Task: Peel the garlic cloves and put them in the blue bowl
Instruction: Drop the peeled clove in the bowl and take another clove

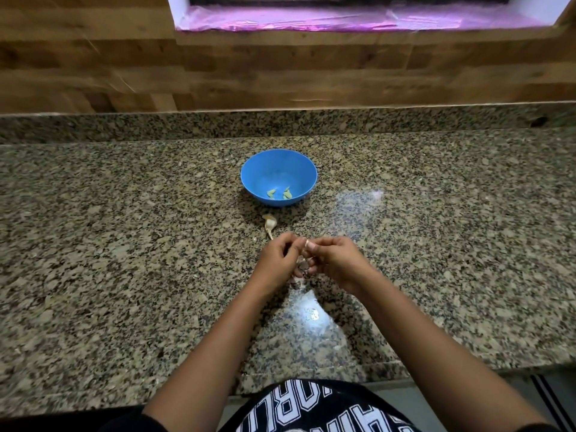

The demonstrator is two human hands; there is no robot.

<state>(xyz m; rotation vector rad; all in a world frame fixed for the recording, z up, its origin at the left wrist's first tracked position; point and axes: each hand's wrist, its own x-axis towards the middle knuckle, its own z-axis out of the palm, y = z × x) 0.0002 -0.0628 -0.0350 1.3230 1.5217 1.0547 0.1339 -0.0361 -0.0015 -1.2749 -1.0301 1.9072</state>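
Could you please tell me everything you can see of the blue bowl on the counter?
The round blue bowl, smooth and plastic-looking, stands upright on the speckled granite counter, beyond the left hand and right hand, neither touching it. A few small pale peeled garlic cloves lie at its bottom. A papery garlic piece lies on the counter just before it, apart.

Dim indoor light, with glare on polished stone.

A small white hotspot burns on the tabletop (pixel 124 244) between my forearms, and a paler sheen spreads to the right of the blue bowl (pixel 279 169). The bowl casts a soft shadow towards me and to the left. My left hand (pixel 277 260) and right hand (pixel 338 260) are slightly smeared by motion. The window ledge (pixel 343 20) glows pink-violet. The wide lens bows the tabletop's edges, and the near corners fall dark.
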